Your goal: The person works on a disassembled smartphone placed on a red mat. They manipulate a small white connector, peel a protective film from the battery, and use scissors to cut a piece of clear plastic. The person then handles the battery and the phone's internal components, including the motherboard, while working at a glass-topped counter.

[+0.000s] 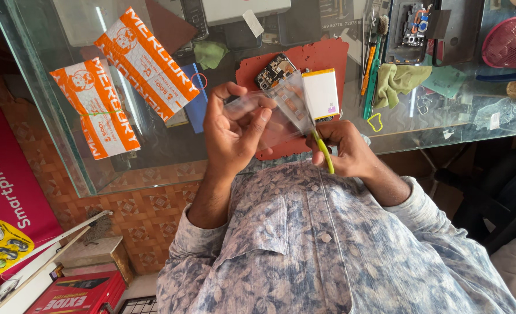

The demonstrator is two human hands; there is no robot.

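Beyond the fingers, a glass desk (153, 154) is carrying a red mat (322, 58) and an opened phone (297, 87). The left hand (231, 131) is pinching a clear film (269, 113); the right hand (345, 152) is gripping a yellow-handled tool (324, 152) against the film's near edge, which is not yet parted.
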